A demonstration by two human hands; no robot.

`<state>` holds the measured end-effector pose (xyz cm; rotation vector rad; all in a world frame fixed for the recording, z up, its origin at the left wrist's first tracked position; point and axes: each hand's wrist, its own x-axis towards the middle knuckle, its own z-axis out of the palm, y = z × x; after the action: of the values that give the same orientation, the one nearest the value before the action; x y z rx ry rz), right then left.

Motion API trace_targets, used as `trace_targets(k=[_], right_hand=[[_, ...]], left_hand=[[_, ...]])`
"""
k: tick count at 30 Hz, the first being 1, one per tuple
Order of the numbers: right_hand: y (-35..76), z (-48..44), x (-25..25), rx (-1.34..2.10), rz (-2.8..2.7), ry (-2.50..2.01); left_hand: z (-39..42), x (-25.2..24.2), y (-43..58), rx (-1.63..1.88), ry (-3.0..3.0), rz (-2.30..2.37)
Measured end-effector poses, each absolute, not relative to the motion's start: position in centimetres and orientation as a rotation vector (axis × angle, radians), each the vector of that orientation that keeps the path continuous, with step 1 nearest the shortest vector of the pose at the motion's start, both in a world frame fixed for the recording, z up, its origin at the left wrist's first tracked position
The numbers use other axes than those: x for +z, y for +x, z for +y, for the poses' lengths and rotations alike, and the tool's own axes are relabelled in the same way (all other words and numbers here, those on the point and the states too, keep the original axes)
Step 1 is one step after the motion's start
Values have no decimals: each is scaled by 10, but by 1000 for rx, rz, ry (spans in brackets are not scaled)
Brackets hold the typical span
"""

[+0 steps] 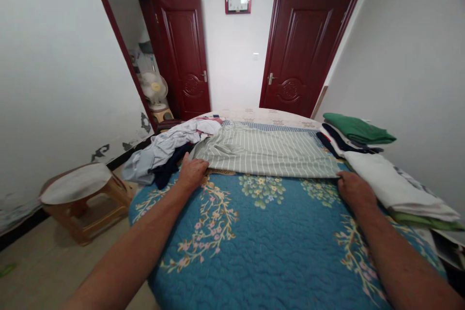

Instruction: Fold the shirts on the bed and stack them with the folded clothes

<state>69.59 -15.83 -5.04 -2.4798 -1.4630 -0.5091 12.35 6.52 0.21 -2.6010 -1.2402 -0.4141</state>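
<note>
A grey-green striped cloth (265, 152) lies spread flat across the blue flowered quilt (261, 247) on the bed. My left hand (192, 173) grips its near left corner, fingers closed on the edge. Over at the near right corner my right hand (354, 189) is closed on the hem in the same way. Both arms reach forward over the quilt.
A heap of unfolded clothes (165, 147) lies at the bed's left edge. Folded items are stacked on the right: a green one (358, 128), dark ones, and a white one (392, 186). A wooden stool (82, 193) stands on the floor at left. Two dark red doors and a fan are behind.
</note>
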Motion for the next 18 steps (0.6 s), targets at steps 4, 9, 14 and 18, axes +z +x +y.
trace_targets(k=[4, 9, 14, 18], right_hand=[[679, -180, -43, -508, -1424, -2480], [653, -222, -37, -506, -1379, -2554], [628, -259, -37, -503, -1399, -2612], [615, -274, -31, -493, -1399, -2700]], left_hand=[[48, 11, 111, -426, -2610, -1274], [29, 8, 89, -412, -2646, -1211], [11, -6, 71, -416, -2640, -1169], [-3, -8, 66, -352, -2657, -1172]])
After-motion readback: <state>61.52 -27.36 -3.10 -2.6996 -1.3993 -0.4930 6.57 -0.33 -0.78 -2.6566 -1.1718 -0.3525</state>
